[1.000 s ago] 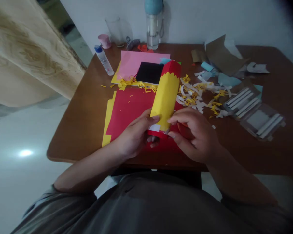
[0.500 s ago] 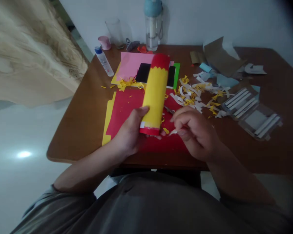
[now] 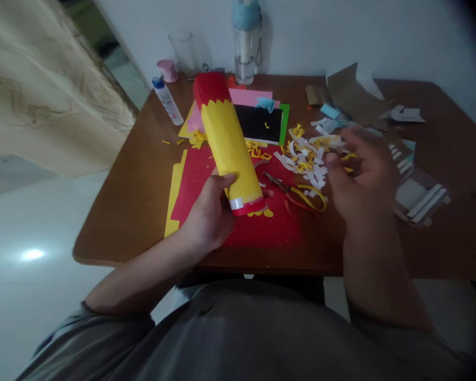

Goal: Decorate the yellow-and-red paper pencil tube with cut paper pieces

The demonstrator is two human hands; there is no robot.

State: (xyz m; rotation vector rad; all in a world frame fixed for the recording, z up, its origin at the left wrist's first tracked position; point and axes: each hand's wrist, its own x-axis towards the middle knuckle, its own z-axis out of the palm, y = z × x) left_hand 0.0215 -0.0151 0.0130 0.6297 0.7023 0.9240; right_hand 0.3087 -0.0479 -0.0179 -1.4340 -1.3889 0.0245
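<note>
Left hand (image 3: 212,214) wrapped round lower part of yellow-and-red paper tube (image 3: 232,151), tilted, held above red paper sheet (image 3: 277,230) on desk (image 3: 115,222). Right hand (image 3: 360,180) blurred, thumb and fingers apart, near paper scraps (image 3: 305,153). Risks: hard thumb squeeze could dent paper tube; slack grip could drop it onto scissors (image 3: 284,187); careless right-hand sweep could scatter paper scraps.
</note>
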